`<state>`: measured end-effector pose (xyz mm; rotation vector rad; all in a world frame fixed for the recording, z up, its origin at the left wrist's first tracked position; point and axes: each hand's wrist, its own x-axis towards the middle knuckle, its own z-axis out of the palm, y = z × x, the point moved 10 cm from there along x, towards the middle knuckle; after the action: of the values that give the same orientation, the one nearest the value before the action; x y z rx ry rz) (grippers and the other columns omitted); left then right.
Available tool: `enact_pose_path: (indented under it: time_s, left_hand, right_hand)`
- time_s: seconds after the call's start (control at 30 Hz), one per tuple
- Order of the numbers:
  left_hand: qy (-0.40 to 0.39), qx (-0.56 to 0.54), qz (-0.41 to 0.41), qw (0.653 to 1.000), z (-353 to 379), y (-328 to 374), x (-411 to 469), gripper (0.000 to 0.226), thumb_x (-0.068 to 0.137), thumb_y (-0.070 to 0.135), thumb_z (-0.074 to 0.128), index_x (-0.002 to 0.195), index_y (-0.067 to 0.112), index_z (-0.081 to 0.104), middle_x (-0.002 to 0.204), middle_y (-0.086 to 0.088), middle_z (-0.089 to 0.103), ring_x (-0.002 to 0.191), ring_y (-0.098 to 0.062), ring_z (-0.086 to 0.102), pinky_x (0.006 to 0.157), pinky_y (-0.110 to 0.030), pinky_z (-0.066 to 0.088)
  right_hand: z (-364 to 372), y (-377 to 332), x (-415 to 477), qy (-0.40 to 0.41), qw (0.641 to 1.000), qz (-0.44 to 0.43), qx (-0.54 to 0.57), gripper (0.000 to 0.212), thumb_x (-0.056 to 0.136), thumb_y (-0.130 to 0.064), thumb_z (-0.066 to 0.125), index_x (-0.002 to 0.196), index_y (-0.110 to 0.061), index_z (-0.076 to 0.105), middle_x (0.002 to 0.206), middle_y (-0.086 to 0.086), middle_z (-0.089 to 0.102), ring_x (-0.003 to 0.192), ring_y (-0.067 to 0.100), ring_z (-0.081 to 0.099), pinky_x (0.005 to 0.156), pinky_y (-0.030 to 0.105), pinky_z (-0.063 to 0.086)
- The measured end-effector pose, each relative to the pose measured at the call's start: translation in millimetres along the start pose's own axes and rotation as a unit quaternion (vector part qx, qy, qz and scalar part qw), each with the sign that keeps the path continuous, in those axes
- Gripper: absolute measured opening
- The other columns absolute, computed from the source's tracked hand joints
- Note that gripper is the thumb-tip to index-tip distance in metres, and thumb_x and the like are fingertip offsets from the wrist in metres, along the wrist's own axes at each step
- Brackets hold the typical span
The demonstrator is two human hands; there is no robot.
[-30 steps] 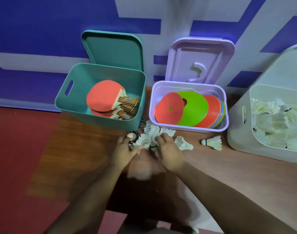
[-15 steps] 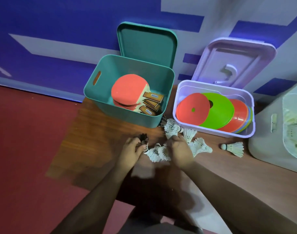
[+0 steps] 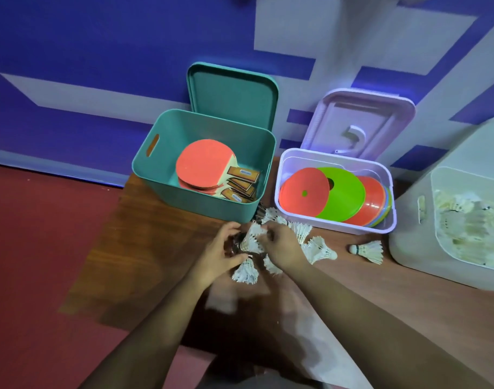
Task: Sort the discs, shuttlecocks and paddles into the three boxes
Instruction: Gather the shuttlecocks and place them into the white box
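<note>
A heap of white shuttlecocks (image 3: 318,248) lies on the wooden floor in front of the boxes. My left hand (image 3: 219,252) and my right hand (image 3: 282,244) are both closed around shuttlecocks in this heap. One shuttlecock (image 3: 368,250) lies alone to the right. The teal box (image 3: 156,175) holds red paddles (image 3: 203,162). The lilac box (image 3: 335,226) holds orange and green discs (image 3: 344,192). At the right, the white box (image 3: 408,242) contains several shuttlecocks (image 3: 470,223).
The teal lid (image 3: 231,94) and the lilac lid (image 3: 358,119) lean against the blue and white wall behind their boxes. Red floor (image 3: 44,248) spreads to the left of the wooden patch.
My hands have drawn closer together over the heap and gathered more shuttlecocks. The camera has swung, so the boxes sit further right in view.
</note>
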<state>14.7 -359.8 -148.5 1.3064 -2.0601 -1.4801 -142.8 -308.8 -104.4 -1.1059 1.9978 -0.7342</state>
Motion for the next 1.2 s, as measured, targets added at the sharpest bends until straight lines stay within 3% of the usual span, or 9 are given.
enact_pose_path:
  time_s: [0.13,0.27,0.5,0.63,0.73,0.87,0.97,1.1,1.2]
  left_hand:
    - [-0.004,0.006,0.000,1.000,-8.5,-11.0,-4.4,0.068,0.072,0.018,0.083,0.131,0.026,0.049,0.123,0.012,0.061,0.111,0.008,0.054,0.081,-0.006,0.041]
    - [0.031,-0.039,-0.035,0.998,-28.6,-35.9,-15.4,0.063,0.072,0.014,0.082,0.125,0.027,0.052,0.118,0.011,0.066,0.105,0.002,0.060,0.084,-0.011,0.042]
    - [0.077,-0.066,-0.080,0.992,-49.1,-72.9,-36.7,0.065,0.071,0.003,0.081,0.124,0.024,0.049,0.119,0.009,0.064,0.104,0.005,0.058,0.082,-0.013,0.041]
    - [0.085,-0.068,-0.091,0.990,-54.0,-83.4,-44.3,0.067,0.072,0.000,0.080,0.128,0.016,0.047,0.118,0.008,0.061,0.102,0.009,0.056,0.084,-0.010,0.041]
    - [0.087,-0.050,-0.085,0.991,-57.0,-86.4,-45.4,0.067,0.072,0.001,0.081,0.129,0.014,0.048,0.119,0.008,0.058,0.101,0.014,0.053,0.084,-0.005,0.039]
    - [0.068,-0.027,-0.079,0.994,-53.4,-83.2,-40.9,0.065,0.073,0.004,0.081,0.129,0.014,0.050,0.119,0.005,0.057,0.098,0.014,0.053,0.085,-0.003,0.037]
    - [0.048,-0.024,-0.067,0.996,-45.4,-71.7,-32.8,0.064,0.072,0.003,0.080,0.128,0.013,0.051,0.119,0.004,0.058,0.094,0.014,0.054,0.085,-0.003,0.038]
    - [0.004,-0.002,-0.017,1.000,-28.9,-44.3,-18.1,0.062,0.071,0.006,0.081,0.125,0.019,0.054,0.122,0.007,0.058,0.109,0.005,0.051,0.094,-0.008,0.036]
    - [0.004,0.016,-0.001,1.000,-23.8,-31.2,-10.4,0.060,0.070,0.005,0.081,0.123,0.018,0.056,0.119,0.007,0.059,0.106,0.000,0.052,0.092,-0.005,0.035]
  right_hand:
    - [15.4,-30.2,-9.9,-0.011,0.996,-0.072,-0.059,0.022,0.091,-0.017,0.055,0.108,-0.014,0.068,0.082,-0.001,0.057,0.071,0.013,0.054,0.072,0.019,0.035]
    - [17.3,-13.7,-3.9,-0.001,1.000,-0.004,-0.015,0.030,0.093,-0.040,0.050,0.117,-0.027,0.063,0.108,-0.001,0.061,0.093,0.012,0.061,0.084,0.024,0.043]
    - [93.5,15.9,-29.1,-0.216,0.916,-0.051,-0.336,0.061,0.087,-0.030,0.063,0.142,-0.022,0.039,0.134,0.013,0.037,0.111,0.031,0.059,0.092,0.035,0.046]
    - [76.4,27.1,-15.0,-0.091,0.944,0.008,-0.316,0.063,0.096,-0.024,0.051,0.152,-0.016,0.023,0.143,0.020,0.043,0.126,0.030,0.051,0.101,0.038,0.041]
    - [68.1,12.2,-15.0,-0.102,0.947,-0.030,-0.305,0.038,0.099,-0.014,0.043,0.134,0.001,0.046,0.132,0.019,0.055,0.117,0.030,0.057,0.096,0.035,0.041]
    - [28.8,-6.7,3.8,-0.011,0.997,-0.006,-0.077,0.008,0.090,-0.016,0.060,0.089,-0.020,0.067,0.083,0.001,0.070,0.077,0.019,0.065,0.073,0.031,0.048]
    - [22.3,-16.8,3.7,-0.020,1.000,0.005,-0.001,0.011,0.090,-0.019,0.064,0.086,-0.029,0.064,0.068,-0.008,0.065,0.062,0.007,0.060,0.066,0.026,0.047]
    - [13.3,-9.7,2.4,0.024,0.999,0.025,-0.004,0.005,0.079,-0.040,0.060,0.079,-0.039,0.065,0.071,-0.013,0.068,0.071,0.008,0.066,0.071,0.025,0.050]
    - [-9.0,-11.3,-3.5,0.088,0.995,0.013,0.038,0.010,0.087,-0.018,0.062,0.081,-0.024,0.068,0.066,-0.007,0.061,0.062,0.009,0.057,0.063,0.024,0.042]
